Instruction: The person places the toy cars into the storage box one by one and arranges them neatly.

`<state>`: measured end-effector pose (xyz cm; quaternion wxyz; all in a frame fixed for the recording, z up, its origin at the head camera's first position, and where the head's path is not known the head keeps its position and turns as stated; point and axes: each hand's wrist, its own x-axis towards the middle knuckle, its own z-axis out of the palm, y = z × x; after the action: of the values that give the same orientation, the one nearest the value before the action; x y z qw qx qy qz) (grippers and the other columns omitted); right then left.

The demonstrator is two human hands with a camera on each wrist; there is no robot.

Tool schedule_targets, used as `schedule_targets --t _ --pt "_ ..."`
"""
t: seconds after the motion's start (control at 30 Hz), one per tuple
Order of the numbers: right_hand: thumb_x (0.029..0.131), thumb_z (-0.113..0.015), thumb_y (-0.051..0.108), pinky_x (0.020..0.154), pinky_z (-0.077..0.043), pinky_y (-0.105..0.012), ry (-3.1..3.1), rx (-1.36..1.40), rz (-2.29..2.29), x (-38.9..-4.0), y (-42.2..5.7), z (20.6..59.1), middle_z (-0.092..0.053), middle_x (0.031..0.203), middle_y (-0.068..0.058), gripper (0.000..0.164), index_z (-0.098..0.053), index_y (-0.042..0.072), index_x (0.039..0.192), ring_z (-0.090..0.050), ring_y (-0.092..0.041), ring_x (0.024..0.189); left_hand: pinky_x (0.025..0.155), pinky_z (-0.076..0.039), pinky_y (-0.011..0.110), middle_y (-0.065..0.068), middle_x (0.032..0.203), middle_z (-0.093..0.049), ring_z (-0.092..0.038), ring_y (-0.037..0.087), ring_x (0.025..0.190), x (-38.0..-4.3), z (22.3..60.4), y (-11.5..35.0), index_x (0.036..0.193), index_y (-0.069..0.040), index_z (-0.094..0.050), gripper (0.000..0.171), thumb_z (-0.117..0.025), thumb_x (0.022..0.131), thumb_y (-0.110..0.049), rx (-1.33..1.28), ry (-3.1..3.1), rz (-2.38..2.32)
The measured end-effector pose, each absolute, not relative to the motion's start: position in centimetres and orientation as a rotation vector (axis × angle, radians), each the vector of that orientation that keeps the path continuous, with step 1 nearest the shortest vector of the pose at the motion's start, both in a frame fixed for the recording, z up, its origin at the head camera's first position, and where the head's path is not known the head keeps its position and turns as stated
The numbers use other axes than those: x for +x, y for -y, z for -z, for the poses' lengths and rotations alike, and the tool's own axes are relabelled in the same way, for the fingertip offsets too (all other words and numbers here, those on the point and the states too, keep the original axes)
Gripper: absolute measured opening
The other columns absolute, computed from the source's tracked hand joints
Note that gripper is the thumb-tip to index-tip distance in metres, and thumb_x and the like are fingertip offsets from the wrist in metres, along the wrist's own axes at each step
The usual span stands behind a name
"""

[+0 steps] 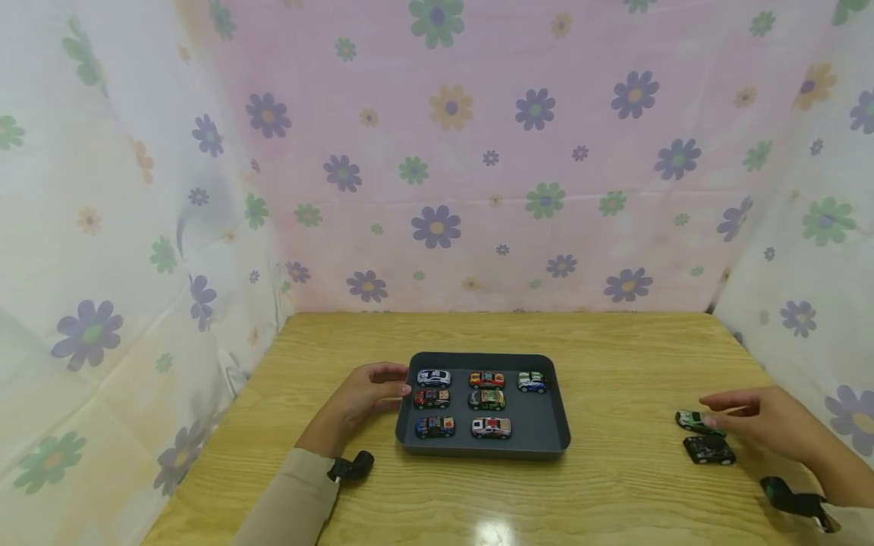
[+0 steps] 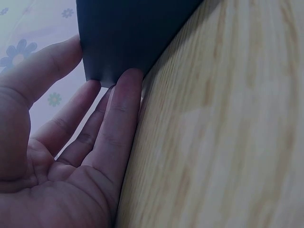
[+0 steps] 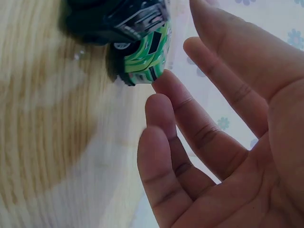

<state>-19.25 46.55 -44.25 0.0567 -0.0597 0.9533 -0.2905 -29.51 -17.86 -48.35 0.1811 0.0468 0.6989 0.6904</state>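
Observation:
My left hand (image 1: pixel 365 394) rests its fingertips against the left side of a dark grey tray (image 1: pixel 539 425). The left wrist view shows the fingers fairly straight and the thumb touching the tray wall (image 2: pixel 128 33). Over on the right, my right hand (image 1: pixel 771 421) hovers by a green toy car (image 1: pixel 693 421), fingers loosely extended and thumb apart from them. In the right wrist view the fingertips (image 3: pixel 166 80) are close to the green car's end; contact is hard to tell. A black toy car (image 1: pixel 710 450) sits just in front of the green one.
Inside the tray are several toy cars: a white-and-black one (image 1: pixel 434 378), a red-and-orange one (image 1: pixel 487 380) and a green-white-blue one (image 1: pixel 532 381) along the back. The wooden table (image 1: pixel 614 364) is bordered by flowered cloth (image 1: pixel 478 250) behind and at both sides.

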Motion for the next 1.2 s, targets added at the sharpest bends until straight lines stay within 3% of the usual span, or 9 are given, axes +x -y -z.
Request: schedule_targets --t 0.4,0.8,0.97,1.2 --pt "0.096 -0.075 0.035 0.070 -0.062 -0.028 -2.847 -0.152 0.869 -19.15 -46.67 44.51 -0.074 0.119 -0.023 0.047 -0.072 0.000 0.128 -0.074 -0.032 0.097 0.096 -0.061 0.044 0.018 0.132 -0.065 -0.069 0.025 0.112 -29.42 48.25 17.75 0.136 0.001 -0.061 0.054 -0.083 0.088 -0.011 0.143 -2.002 -1.926" --pt "0.096 -0.075 0.035 0.070 -0.062 -0.027 -2.833 -0.118 0.841 -19.58 -46.62 44.60 -0.075 0.117 -0.019 0.045 -0.074 0.001 0.126 -0.075 -0.021 0.092 0.096 -0.061 0.043 0.019 0.134 -0.064 -0.069 0.024 0.112 -29.46 48.26 17.68 0.136 0.001 -0.061 0.054 -0.083 0.089 -0.012 0.150 -2.017 -1.916" --pt "0.096 -0.075 0.034 0.069 -0.061 -0.026 -2.838 -0.159 0.844 -19.75 -46.35 44.36 -0.077 0.115 -0.017 0.042 -0.075 0.003 0.124 -0.073 -0.010 0.087 0.097 -0.061 0.042 0.019 0.135 -0.064 -0.069 0.024 0.112 -29.46 48.25 17.74 0.137 0.001 -0.061 0.054 -0.083 0.089 -0.012 0.142 -2.026 -1.907" --pt "0.096 -0.075 0.025 0.069 -0.060 -0.024 -2.819 -0.282 0.904 -19.91 -45.96 44.12 -0.075 0.115 -0.022 0.037 -0.075 -0.002 0.120 -0.071 0.000 0.084 0.097 -0.061 0.042 0.018 0.134 -0.064 -0.069 0.023 0.112 -29.50 48.35 17.78 0.137 0.001 -0.061 0.054 -0.083 0.089 -0.012 0.136 -2.020 -1.916"
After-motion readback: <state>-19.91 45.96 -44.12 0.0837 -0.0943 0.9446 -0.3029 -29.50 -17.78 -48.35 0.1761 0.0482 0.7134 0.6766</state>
